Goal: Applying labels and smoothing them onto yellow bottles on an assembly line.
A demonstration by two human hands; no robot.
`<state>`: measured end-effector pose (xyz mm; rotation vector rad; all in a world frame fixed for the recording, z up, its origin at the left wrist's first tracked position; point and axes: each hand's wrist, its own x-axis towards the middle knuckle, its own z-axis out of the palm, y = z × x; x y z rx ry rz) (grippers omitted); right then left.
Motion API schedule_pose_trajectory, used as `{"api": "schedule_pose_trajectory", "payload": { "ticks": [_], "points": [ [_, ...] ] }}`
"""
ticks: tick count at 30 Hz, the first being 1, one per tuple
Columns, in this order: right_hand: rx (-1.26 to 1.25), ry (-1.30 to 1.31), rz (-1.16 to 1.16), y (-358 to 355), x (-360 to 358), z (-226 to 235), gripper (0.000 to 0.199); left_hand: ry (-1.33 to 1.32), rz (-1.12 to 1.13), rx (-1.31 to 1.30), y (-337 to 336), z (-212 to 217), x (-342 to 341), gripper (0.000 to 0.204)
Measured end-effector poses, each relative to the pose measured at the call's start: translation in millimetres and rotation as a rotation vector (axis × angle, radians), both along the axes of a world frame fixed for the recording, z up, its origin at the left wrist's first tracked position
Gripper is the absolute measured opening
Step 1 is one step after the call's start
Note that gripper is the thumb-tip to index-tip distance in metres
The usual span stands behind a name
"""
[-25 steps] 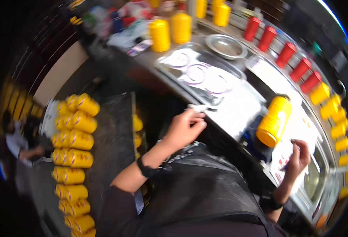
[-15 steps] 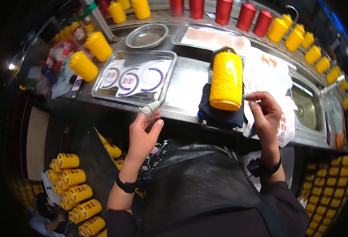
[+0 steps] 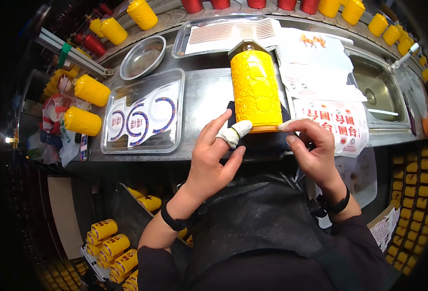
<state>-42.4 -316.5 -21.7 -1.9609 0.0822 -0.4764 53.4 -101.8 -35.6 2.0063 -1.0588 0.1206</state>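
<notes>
A yellow bottle (image 3: 256, 89) with an embossed surface lies on a dark folded cloth (image 3: 285, 114), its base toward me. Its neck rests in a metal holder (image 3: 239, 47) at the far end. My left hand (image 3: 208, 164) is at the base's left corner, fingers spread, with a whitish cover (image 3: 234, 135) on one finger. That covered fingertip is at the bottle's lower edge; whether it presses there I cannot tell. At the right corner of the base is my right hand (image 3: 317, 151), its index fingertip also covered, thumb and index bent but apart.
Left of the bottle, a steel tray (image 3: 180, 116) holds curved labels (image 3: 138, 123). Behind are a metal bowl (image 3: 143, 57) and a tray of striped strips (image 3: 233, 35). Printed sheets (image 3: 330, 121) and a sink (image 3: 376, 87) lie right. More yellow bottles (image 3: 82, 121) stand around.
My left hand has moved right and up, from beside the label tray to the bottle's base. My right hand stays near the base's right corner. The view has shifted.
</notes>
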Motion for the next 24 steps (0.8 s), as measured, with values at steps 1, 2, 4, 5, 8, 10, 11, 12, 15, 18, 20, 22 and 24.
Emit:
{"api": "schedule_pose_trajectory", "payload": {
  "ticks": [1,2,4,5,8,10,11,12,15,18,20,22,24],
  "points": [
    [-0.017,0.001,0.005,-1.1,0.5,-1.0,0.018,0.005,0.000,0.000,-2.4,0.4,1.4,0.040],
    [-0.007,0.010,0.001,-2.4,0.6,-2.2,0.018,-0.002,-0.006,-0.032,-4.3,1.2,3.1,0.044],
    [-0.026,-0.036,-0.025,-5.3,2.8,-5.6,0.017,-0.010,0.006,-0.071,-9.8,3.6,7.5,0.048],
    [-0.020,-0.005,-0.018,-7.0,3.8,-7.5,0.017,-0.024,0.021,-0.076,-14.3,4.6,9.1,0.054],
    [0.059,-0.016,-0.077,-11.6,7.4,-12.7,0.017,-0.157,0.048,-0.033,-33.6,4.1,17.3,0.076],
    [0.064,0.007,-0.094,-15.4,7.8,-14.3,0.016,-0.122,0.055,-0.054,-46.7,-0.1,19.9,0.073],
    [0.070,0.023,-0.094,-17.8,7.9,-14.4,0.016,-0.049,0.038,-0.078,-50.2,-2.4,22.2,0.069],
    [0.064,0.035,-0.113,-20.1,7.9,-14.5,0.015,-0.084,0.027,-0.074,-48.4,-4.6,25.9,0.066],
    [0.063,0.001,-0.130,-29.6,9.0,-14.3,0.015,-0.127,0.013,-0.058,-42.8,-11.2,29.8,0.079],
    [0.106,0.019,-0.184,-41.1,13.5,-18.7,0.012,-0.007,0.002,-0.091,-37.2,-15.7,32.5,0.082],
    [0.031,0.024,-0.218,-52.4,16.5,-20.6,0.009,0.206,-0.029,-0.047,-37.0,-16.1,32.9,0.088],
    [-0.058,0.051,-0.300,-66.5,18.7,-20.8,0.007,0.261,-0.054,-0.033,-37.2,-14.9,33.5,0.094],
    [-0.068,0.076,-0.372,-82.6,17.4,-17.7,0.008,0.179,-0.063,-0.058,-36.2,-12.9,36.4,0.093]
  ]
}}
